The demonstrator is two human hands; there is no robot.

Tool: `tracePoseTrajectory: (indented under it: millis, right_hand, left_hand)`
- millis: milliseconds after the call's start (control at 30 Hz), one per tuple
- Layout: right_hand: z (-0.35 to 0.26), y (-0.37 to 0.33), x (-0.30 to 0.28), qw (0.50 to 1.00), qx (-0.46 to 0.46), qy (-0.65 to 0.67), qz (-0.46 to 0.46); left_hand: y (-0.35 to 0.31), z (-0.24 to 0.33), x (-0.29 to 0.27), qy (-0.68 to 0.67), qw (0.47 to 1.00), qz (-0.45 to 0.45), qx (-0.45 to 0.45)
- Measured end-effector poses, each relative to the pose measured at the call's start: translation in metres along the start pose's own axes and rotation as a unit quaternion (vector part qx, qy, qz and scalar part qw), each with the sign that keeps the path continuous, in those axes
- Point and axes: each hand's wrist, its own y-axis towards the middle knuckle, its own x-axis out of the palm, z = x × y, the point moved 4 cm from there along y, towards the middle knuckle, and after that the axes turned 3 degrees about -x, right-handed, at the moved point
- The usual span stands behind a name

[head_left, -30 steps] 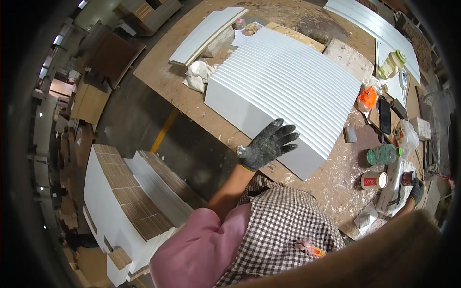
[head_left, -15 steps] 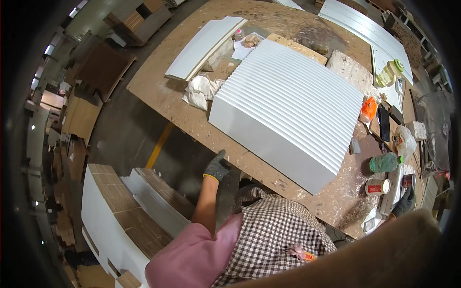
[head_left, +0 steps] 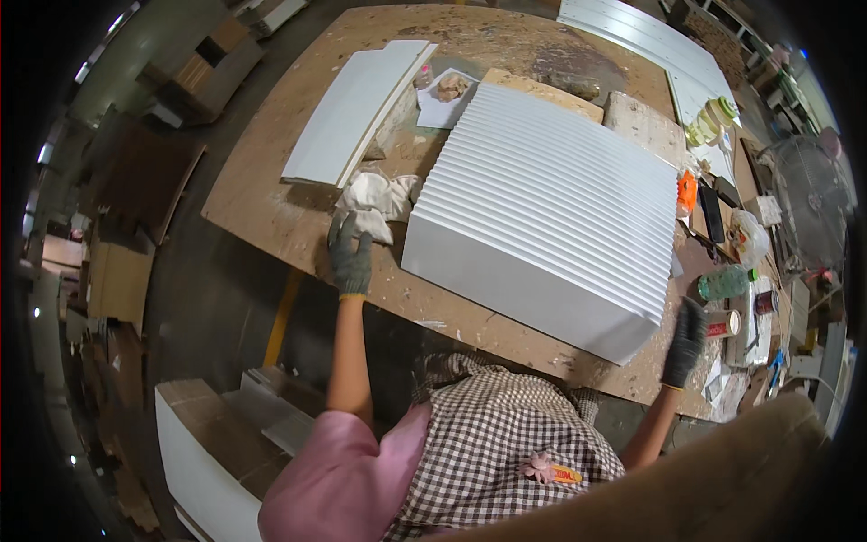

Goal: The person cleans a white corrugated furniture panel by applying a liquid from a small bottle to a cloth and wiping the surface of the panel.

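Note:
A large stack of white panels (head_left: 533,199) with a ridged top lies on the worktable, its plain grey-white side facing me. My left hand (head_left: 350,257), in a dark grey glove, is over the table's near edge with fingers spread. Its fingertips reach the crumpled white cloth (head_left: 384,197) left of the stack; whether they touch it I cannot tell. My right hand (head_left: 684,348), gloved too, is just off the stack's near right corner, fingers stretched out and nothing seen in them. Beside it lies a paper cup (head_left: 722,323).
White boards (head_left: 357,108) lie at the table's (head_left: 271,194) far left. On the right are a green bottle (head_left: 722,283), a yellow-green bottle (head_left: 710,122), an orange packet (head_left: 686,191), a black phone (head_left: 712,215) and a fan (head_left: 808,194). More white panels (head_left: 203,452) stand at my lower left.
My left hand has moved from below the table edge up to the white cloth. My right hand has come left from the dark red can to the stack's corner. The view has shifted slightly.

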Motion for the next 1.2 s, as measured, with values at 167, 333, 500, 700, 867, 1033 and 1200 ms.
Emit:
tracePoseTrajectory:
  millis: [167, 333, 500, 700, 867, 1033, 1200]
  right_hand:
    - [-0.131, -0.03, 0.075, 0.978, -0.114, -0.056, -0.165]
    - [-0.171, -0.058, 0.113, 0.942, -0.101, -0.075, -0.311]
    - [-0.123, -0.067, 0.073, 0.988, -0.017, -0.152, -0.033]
    - [0.032, -0.071, 0.038, 0.939, 0.298, 0.03, 0.172]
    - [0.057, -0.054, 0.072, 0.926, 0.278, 0.252, 0.045]
    - [0.046, -0.055, 0.055, 0.92, 0.346, 0.175, -0.059]
    - [0.051, -0.048, 0.041, 0.97, 0.18, 0.122, -0.111]
  left_hand:
    - [0.072, -0.011, 0.079, 0.035, 0.993, -0.064, 0.093]
    - [0.105, -0.068, 0.076, -0.065, 0.993, -0.084, 0.057]
    - [0.075, 0.005, 0.031, 0.213, 0.97, -0.117, 0.023]
    - [0.016, 0.067, 0.069, -0.305, 0.913, -0.218, 0.162]
    - [0.028, 0.036, 0.127, -0.253, 0.932, -0.247, 0.081]
    - [0.028, 0.027, 0.143, -0.213, 0.942, -0.247, 0.076]
    - [0.043, 0.012, 0.137, -0.172, 0.955, -0.237, 0.048]
